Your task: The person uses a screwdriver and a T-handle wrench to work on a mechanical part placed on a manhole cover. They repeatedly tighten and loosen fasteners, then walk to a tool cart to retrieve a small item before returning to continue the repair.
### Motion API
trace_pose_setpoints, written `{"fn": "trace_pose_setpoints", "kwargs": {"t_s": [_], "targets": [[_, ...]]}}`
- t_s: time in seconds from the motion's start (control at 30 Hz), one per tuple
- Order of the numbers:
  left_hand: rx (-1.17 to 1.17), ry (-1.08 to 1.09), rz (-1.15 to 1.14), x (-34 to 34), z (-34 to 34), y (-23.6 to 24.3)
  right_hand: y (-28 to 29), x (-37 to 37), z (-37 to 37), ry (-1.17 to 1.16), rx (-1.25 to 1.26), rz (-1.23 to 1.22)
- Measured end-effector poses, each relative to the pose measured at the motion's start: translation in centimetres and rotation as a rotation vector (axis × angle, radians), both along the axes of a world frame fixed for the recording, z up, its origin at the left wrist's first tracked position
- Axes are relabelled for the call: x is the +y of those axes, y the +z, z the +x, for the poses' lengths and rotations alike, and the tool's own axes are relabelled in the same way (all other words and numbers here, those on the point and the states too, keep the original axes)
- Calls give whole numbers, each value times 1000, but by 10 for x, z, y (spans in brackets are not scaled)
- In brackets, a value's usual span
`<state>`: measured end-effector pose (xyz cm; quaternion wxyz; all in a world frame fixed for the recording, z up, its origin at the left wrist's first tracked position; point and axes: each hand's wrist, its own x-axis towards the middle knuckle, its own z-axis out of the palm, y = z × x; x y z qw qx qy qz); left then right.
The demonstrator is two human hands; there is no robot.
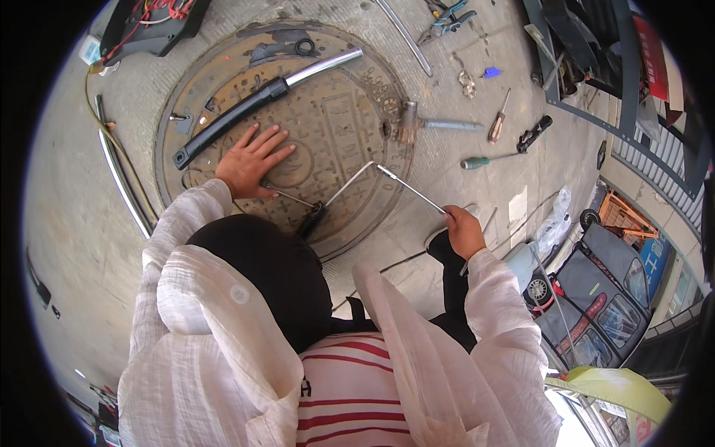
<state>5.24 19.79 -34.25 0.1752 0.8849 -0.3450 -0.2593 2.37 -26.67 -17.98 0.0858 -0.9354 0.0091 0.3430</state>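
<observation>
My left hand (253, 162) lies flat with fingers spread on a round metal manhole cover (328, 97), just below a black and chrome tube, like a shock absorber (261, 104). In my right hand (465, 232) is a T-handle socket wrench (417, 191); its crossbar shows on both sides of the fist. The wrench's far tip meets the upper end of a thin metal rod (350, 183), though I cannot tell whether they are joined. That rod slants down to a black part (313, 221) near my knee, partly hidden.
A hammer (447, 124) lies at the cover's right edge. Beyond are screwdrivers (497, 128), blue-handled pliers (445, 22) and a chrome tube (406, 41). Curved chrome trim (119, 171) lies left. A metal rack (625, 82) and a grey bag-like carrier (596, 298) stand right.
</observation>
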Motion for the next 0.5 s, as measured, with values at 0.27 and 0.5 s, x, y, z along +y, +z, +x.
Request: {"fn": "trace_pose_setpoints", "kwargs": {"t_s": [0.27,0.5], "targets": [[-35,13,-124,8,-3,-7,-60,-38,-13,-183,299,178],[-196,-192,83,43,-26,10,-72,-40,-2,29,236,191]]}}
